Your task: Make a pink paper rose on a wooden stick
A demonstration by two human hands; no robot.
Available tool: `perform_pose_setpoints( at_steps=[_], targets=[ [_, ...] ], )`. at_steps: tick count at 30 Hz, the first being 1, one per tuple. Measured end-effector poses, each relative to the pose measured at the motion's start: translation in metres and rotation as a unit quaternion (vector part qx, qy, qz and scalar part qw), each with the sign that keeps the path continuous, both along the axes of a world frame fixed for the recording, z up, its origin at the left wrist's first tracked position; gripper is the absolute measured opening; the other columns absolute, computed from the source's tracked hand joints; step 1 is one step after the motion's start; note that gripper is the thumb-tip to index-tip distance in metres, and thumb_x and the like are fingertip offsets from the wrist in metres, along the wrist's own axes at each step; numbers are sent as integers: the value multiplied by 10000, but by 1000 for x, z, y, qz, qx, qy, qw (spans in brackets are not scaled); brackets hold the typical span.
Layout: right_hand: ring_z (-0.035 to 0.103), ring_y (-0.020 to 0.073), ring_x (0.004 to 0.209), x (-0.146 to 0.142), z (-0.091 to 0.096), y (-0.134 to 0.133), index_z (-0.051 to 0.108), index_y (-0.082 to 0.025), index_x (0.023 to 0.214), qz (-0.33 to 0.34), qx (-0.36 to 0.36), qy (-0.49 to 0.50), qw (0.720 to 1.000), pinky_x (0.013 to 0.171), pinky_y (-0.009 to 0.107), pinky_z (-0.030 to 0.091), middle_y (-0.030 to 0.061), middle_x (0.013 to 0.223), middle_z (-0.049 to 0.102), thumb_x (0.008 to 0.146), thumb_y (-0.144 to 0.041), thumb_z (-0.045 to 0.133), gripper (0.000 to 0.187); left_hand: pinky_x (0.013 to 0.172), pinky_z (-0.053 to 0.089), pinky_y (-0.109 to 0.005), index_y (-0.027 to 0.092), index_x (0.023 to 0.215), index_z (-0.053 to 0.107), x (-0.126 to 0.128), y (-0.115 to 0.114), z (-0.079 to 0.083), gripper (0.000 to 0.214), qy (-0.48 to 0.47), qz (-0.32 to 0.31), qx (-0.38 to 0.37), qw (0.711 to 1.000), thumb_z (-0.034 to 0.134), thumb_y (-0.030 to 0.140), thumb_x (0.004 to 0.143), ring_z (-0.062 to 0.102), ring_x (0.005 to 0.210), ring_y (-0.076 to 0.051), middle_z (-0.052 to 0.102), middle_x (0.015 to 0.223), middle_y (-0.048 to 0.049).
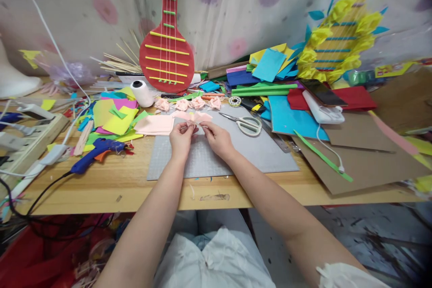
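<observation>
Both hands meet over the grey cutting mat [216, 157], pinching a pale pink paper piece [202, 117] with wing-like ends spread to either side. My left hand [182, 138] grips its lower middle between thumb and fingers. My right hand [218, 137] pinches the same spot from the other side; the exact fold there is hidden by fingertips. Several finished-looking pink paper flowers [182, 105] lie in a row just behind. A stack of pink paper [154, 125] rests left of my left hand, and scissors [248, 125] with pale handles lie right of my right hand.
A blue glue gun [97, 153] lies at left near a power strip [33, 144]. Thread spool [141, 93], red paper instrument [167, 58] and yellow flowered one [332, 45] stand behind. Cardboard [357, 157], a phone [322, 92] and coloured paper [118, 114] crowd the sides.
</observation>
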State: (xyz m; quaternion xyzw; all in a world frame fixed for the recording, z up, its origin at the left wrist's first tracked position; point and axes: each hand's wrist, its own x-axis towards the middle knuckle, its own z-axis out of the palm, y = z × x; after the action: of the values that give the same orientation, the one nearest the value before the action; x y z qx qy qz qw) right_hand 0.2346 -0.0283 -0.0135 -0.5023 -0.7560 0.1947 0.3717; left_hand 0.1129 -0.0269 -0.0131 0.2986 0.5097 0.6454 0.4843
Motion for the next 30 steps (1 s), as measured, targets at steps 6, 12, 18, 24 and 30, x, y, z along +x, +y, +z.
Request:
perform_pose_setpoints(
  at_steps=[6,12,18,24,30],
  targets=[
    [578,135,651,1,-1,2,591,-239,1000,-31,-33,7,999,609,238,412,-5,748,652,843,-327,396,264,519,488,-252,148,782,523,1,0,1,212,13,9,-12,1000,626,201,605,635,606,-163,641,677,-31],
    [589,141,832,0,6,-7,564,-248,1106,98,47,-52,993,700,235,424,18,966,650,846,-264,390,313,581,456,-257,182,818,585,-6,-5,-2,200,245,23,20,969,575,172,618,599,618,-151,629,688,-8],
    [569,148,961,2,6,-7,453,-263,1232,83,43,-46,995,781,256,433,15,1149,584,854,-248,366,388,565,439,-238,183,833,556,-5,-6,-5,208,308,31,23,951,580,190,627,586,586,-134,616,652,-1],
    [596,146,729,2,7,-5,483,-232,1115,52,3,-55,997,649,252,424,11,904,652,845,-267,383,290,513,481,-266,170,701,481,-3,2,-8,173,79,5,-19,997,612,227,604,611,560,-154,594,579,7],
    [576,148,729,-5,4,-5,513,-220,948,35,-10,-50,998,642,255,408,22,887,632,836,-260,388,173,558,494,-241,155,731,513,2,0,-1,174,25,-3,20,999,608,167,586,586,526,-102,607,582,23]
  ],
)
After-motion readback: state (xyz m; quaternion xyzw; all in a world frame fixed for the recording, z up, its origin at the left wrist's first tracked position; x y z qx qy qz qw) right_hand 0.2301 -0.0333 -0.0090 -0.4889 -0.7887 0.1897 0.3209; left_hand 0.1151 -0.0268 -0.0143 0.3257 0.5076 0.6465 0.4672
